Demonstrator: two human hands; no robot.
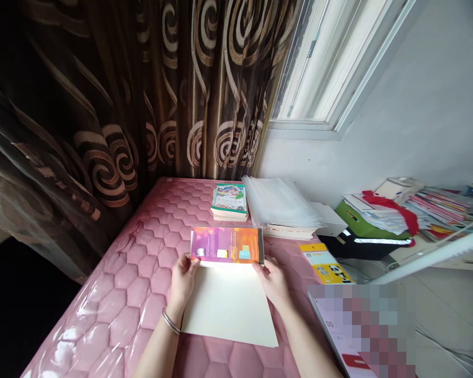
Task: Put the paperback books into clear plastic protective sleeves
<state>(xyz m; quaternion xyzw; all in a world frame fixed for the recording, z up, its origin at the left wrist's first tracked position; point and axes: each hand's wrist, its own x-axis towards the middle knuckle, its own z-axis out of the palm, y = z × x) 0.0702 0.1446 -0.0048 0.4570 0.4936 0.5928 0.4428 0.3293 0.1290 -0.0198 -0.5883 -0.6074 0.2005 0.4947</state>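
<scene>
An orange and purple book (226,245) lies flat on a pink plastic-covered mattress (153,241), with its lower edge resting on a large cream sheet of paper (228,307). My left hand (184,279) grips the book's lower left corner, and a metal bangle (171,321) circles that wrist. My right hand (273,281) holds the lower right corner, beside the book's dark spine. Both hands also rest at the sheet's upper edges. Whatever lies under the book is hidden.
A stack of books with a green-edged cover (229,202) and a pile of clear plastic sleeves (278,202) lie at the mattress's far end. A yellow booklet (325,265) lies at the right edge, near a pixelated board (358,331). Curtains hang along the left.
</scene>
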